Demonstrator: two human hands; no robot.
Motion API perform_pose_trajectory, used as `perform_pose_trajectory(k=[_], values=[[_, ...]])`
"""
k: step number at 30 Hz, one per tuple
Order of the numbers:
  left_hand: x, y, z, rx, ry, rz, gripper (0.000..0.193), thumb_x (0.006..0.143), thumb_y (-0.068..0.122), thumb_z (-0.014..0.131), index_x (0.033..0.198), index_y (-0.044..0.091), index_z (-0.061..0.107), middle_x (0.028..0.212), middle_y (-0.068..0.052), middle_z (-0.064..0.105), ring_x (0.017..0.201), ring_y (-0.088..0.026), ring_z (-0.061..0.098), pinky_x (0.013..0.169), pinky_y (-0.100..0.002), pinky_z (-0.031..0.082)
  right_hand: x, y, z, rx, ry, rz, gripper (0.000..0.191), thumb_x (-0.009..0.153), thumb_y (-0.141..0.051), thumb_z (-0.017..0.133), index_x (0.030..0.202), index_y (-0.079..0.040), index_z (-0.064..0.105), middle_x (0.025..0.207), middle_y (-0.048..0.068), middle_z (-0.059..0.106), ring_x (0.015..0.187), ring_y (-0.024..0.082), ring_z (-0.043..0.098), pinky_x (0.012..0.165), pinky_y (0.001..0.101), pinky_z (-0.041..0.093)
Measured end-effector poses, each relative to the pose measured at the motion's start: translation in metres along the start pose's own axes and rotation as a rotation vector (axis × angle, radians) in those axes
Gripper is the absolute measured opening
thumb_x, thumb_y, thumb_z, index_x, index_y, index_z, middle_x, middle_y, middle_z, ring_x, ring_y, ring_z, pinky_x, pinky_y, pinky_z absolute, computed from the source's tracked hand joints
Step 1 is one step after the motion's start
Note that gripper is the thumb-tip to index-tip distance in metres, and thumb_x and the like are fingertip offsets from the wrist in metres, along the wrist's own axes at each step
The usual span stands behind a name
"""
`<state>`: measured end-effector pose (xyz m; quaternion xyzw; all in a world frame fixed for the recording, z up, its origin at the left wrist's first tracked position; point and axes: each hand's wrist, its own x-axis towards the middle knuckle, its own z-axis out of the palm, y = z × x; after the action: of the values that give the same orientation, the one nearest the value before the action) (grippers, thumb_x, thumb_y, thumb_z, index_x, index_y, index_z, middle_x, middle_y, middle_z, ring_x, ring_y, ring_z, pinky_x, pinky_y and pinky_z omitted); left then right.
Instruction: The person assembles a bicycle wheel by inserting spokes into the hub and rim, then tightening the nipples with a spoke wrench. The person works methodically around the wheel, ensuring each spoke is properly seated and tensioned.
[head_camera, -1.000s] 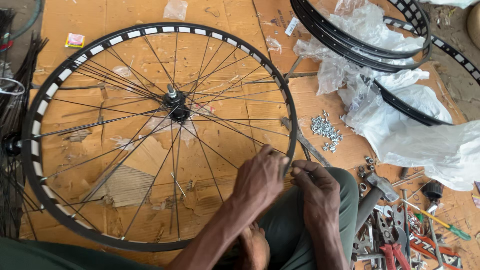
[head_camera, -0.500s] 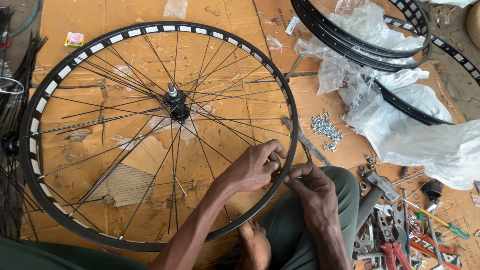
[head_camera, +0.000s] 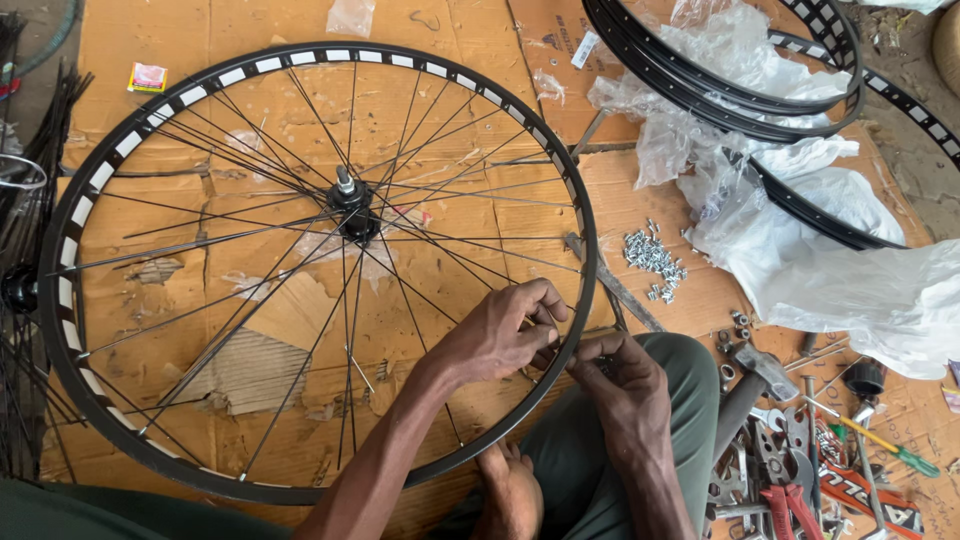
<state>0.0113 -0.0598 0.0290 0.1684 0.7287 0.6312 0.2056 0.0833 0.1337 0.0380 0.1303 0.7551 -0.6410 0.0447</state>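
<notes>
Head view, wheel: a black-rimmed bicycle wheel with thin steel spokes (head_camera: 300, 270) lies flat on the brown cardboard sheets (head_camera: 250, 100) spread over the floor, its hub (head_camera: 352, 205) left of the cardboard's middle.
Head view, hands: the left hand (head_camera: 500, 335) reaches inside the rim at its near right arc, fingers pinched on a spoke end; the right hand (head_camera: 625, 390) meets it from outside the rim, fingers clenched on something too small to tell.
Head view, progress: most spokes look laced to hub and rim; a few near the hands appear loose, so fastening seems unfinished.
Head view, supplies: a heap of small silver nipples (head_camera: 655, 262) sits near the cardboard's right edge, bare black rims (head_camera: 740, 80) at its far right corner, and hand tools (head_camera: 790, 450) at the near right.
</notes>
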Motion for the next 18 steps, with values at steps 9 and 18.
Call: perform_pose_trajectory(k=[9,18], values=[[0.0,-0.004,-0.003,-0.052,-0.015,0.074,0.017,0.092,0.011,0.069,0.104,0.002,0.063,0.094,-0.01,0.073,0.077,-0.017,0.069,0.066,-0.033,0.06,0.002,0.009,-0.002,0.085,-0.029,-0.041,0.006,0.09,0.004,0.072,0.091,0.001,0.067,0.09,0.009,0.074,0.081,0.011,0.066,0.073,0.0249,0.053],[-0.001,-0.009,-0.002,-0.086,-0.02,-0.05,0.02,0.091,0.011,0.068,0.107,0.002,0.06,0.091,-0.01,0.074,0.076,-0.017,0.07,0.065,-0.034,0.058,0.008,0.002,0.001,0.111,-0.051,0.035,0.013,0.087,0.001,0.073,0.099,0.0,0.067,0.094,0.011,0.075,0.089,0.016,0.071,0.085,0.0311,0.058]])
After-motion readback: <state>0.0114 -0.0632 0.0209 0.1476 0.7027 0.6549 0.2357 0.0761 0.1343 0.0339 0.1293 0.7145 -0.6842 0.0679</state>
